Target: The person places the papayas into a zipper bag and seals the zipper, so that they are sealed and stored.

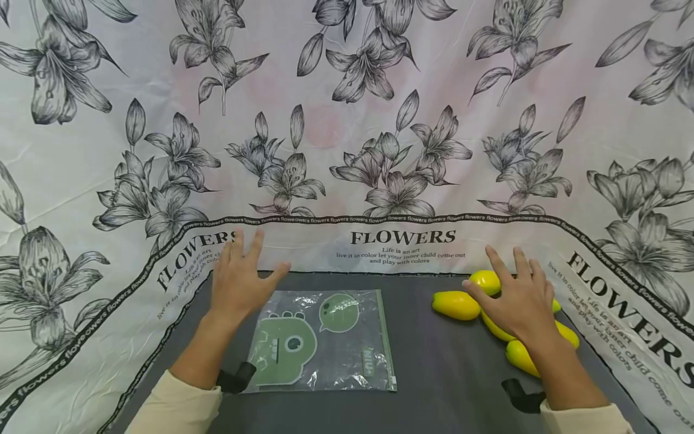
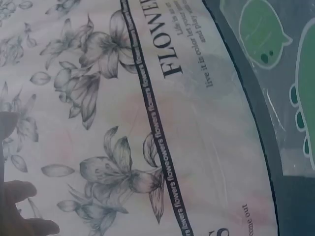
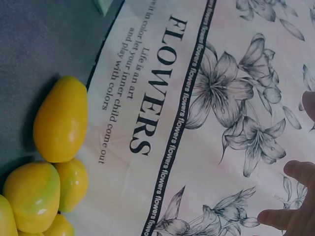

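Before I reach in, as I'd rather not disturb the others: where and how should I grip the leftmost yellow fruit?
Probably round the middle of the leftmost fruit, across its narrow width, from above left: it lies lengthwise left to right, left end free, other fruits near its right.

"What sort of place is this?"

"A small tabletop nook: a grey surface point(image 1: 423, 361) with white printed cloth point(image 1: 325, 129) around its far edge and along both sides."

"Home or studio?"

"Hard to say for sure, since the cloth fills the view beyond the grey surface. Its pattern looks homely, though: line-drawn lilies point(image 1: 400, 194), bold FLOWERS lettering point(image 1: 403, 237), the line 'Life is an art' point(image 1: 401, 249), and a black border strip point(image 1: 379, 219) repeating 'flowers' near the bottom."
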`<action>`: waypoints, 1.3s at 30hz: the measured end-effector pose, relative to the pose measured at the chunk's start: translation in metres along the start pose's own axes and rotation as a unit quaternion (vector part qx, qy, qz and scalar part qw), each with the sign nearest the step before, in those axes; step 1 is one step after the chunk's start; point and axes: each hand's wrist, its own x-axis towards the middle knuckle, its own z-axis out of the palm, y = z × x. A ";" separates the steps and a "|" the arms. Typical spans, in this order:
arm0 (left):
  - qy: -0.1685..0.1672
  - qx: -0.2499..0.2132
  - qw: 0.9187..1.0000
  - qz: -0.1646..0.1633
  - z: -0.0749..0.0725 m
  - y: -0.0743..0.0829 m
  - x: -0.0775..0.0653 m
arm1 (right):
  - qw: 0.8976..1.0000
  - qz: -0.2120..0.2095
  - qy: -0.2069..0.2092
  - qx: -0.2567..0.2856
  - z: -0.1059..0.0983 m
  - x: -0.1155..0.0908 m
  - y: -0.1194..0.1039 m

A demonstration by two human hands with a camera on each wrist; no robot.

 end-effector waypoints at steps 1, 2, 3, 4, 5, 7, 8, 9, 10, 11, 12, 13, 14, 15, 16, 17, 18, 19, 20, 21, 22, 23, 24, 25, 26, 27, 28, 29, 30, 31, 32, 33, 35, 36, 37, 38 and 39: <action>0.002 -0.004 1.000 0.000 0.003 0.001 -0.001 | 1.000 0.000 0.002 0.003 0.001 -0.001 0.000; 0.002 -0.007 1.000 0.000 0.005 0.003 -0.001 | 1.000 0.000 0.004 0.006 0.002 -0.001 0.000; 0.003 -0.010 1.000 0.001 0.007 0.004 -0.002 | 1.000 0.000 0.005 0.007 0.003 -0.002 0.000; 0.003 -0.012 1.000 0.002 0.010 0.006 -0.003 | 1.000 0.000 0.006 0.010 0.004 -0.003 -0.001; 0.002 -0.013 1.000 0.004 0.012 0.007 -0.004 | 1.000 -0.002 0.008 0.011 0.005 -0.004 -0.001; -0.001 -0.013 1.000 0.008 0.017 0.010 -0.006 | 1.000 -0.005 0.012 0.014 0.008 -0.005 -0.001; -0.002 -0.013 1.000 0.010 0.020 0.011 -0.006 | 1.000 -0.009 0.015 0.017 0.009 -0.005 -0.001; -0.002 -0.012 1.000 0.011 0.023 0.012 -0.007 | 1.000 -0.013 0.018 0.019 0.010 -0.005 -0.001; -0.003 -0.012 1.000 0.011 0.026 0.014 -0.008 | 0.999 -0.016 0.021 0.022 0.011 -0.006 -0.001; -0.005 -0.012 1.000 0.011 0.028 0.015 -0.009 | 0.999 -0.021 0.024 0.026 0.012 -0.006 -0.001; -0.006 -0.012 1.000 0.010 0.031 0.016 -0.010 | 0.999 -0.024 0.026 0.031 0.014 -0.007 -0.001; -0.007 -0.014 1.000 0.009 0.034 0.018 -0.011 | 0.999 -0.027 0.028 0.037 0.015 -0.008 0.000; -0.007 -0.015 1.000 0.009 0.037 0.019 -0.012 | 0.998 -0.028 0.027 0.042 0.017 -0.008 0.000; -0.008 -0.017 1.000 0.009 0.040 0.020 -0.013 | 0.998 -0.028 0.026 0.045 0.019 -0.009 0.000; -0.007 -0.020 1.000 0.009 0.043 0.021 -0.014 | 0.998 -0.027 0.025 0.051 0.021 -0.009 0.000; -0.007 -0.022 1.000 0.010 0.047 0.022 -0.015 | 0.998 -0.026 0.024 0.057 0.023 -0.010 0.000; -0.005 -0.025 1.000 0.011 0.050 0.023 -0.017 | 0.997 -0.025 0.024 0.062 0.025 -0.011 0.000; -0.003 -0.028 1.000 0.012 0.054 0.024 -0.018 | 0.997 -0.023 0.024 0.067 0.027 -0.011 0.000; -0.002 -0.031 0.999 0.012 0.058 0.025 -0.019 | 0.997 -0.022 0.025 0.071 0.030 -0.012 0.000; -0.002 -0.036 0.999 0.013 0.062 0.026 -0.020 | 0.997 -0.022 0.027 0.076 0.032 -0.012 0.000; -0.003 -0.039 0.999 0.013 0.066 0.028 -0.022 | 0.996 -0.024 0.029 0.080 0.034 -0.012 0.000; -0.005 -0.042 0.999 0.012 0.070 0.029 -0.023 | 0.996 -0.026 0.031 0.083 0.036 -0.013 0.000; -0.006 -0.050 0.999 0.011 0.074 0.030 -0.024 | 0.996 -0.030 0.034 0.083 0.038 -0.013 -0.001; -0.009 -0.053 0.999 0.009 0.078 0.032 -0.026 | 0.995 -0.032 0.036 0.082 0.040 -0.013 0.000; -0.014 -0.059 0.998 0.007 0.083 0.033 -0.027 | 0.995 -0.035 0.037 0.081 0.042 -0.014 0.000; -0.017 -0.064 0.998 0.005 0.087 0.035 -0.028 | 0.995 -0.037 0.038 0.079 0.044 -0.015 0.000; -0.020 -0.066 0.998 0.004 0.091 0.036 -0.029 | 0.996 -0.039 0.038 0.077 0.045 -0.015 0.000; -0.023 -0.071 0.997 0.002 0.095 0.038 -0.030 | 0.996 -0.039 0.038 0.077 0.047 -0.016 0.000; -0.023 -0.076 0.997 0.002 0.099 0.039 -0.031 | 0.996 -0.040 0.039 0.075 0.049 -0.016 0.000; -0.026 -0.076 0.997 0.002 0.103 0.041 -0.032 | 0.996 -0.040 0.038 0.076 0.050 -0.017 0.000; -0.029 -0.083 0.996 0.002 0.106 0.042 -0.032 | 0.995 -0.039 0.037 0.078 0.052 -0.018 0.001; -0.030 -0.085 0.996 0.002 0.109 0.043 -0.033 | 0.995 -0.038 0.037 0.082 0.054 -0.019 0.001; -0.031 -0.088 0.996 0.001 0.116 0.046 -0.034 | 0.995 -0.039 0.037 0.087 0.058 -0.020 0.001; -0.031 -0.089 0.996 0.001 0.119 0.047 -0.034 | 0.995 -0.040 0.037 0.089 0.060 -0.020 0.001; -0.034 -0.089 0.995 -0.002 0.122 0.049 -0.035 | 0.994 -0.039 0.038 0.093 0.062 -0.021 0.002; -0.036 -0.090 0.995 -0.002 0.125 0.050 -0.036 | 0.994 -0.040 0.040 0.096 0.065 -0.022 0.002; -0.038 -0.089 0.995 -0.004 0.128 0.052 -0.037 | 0.993 -0.041 0.042 0.100 0.067 -0.023 0.002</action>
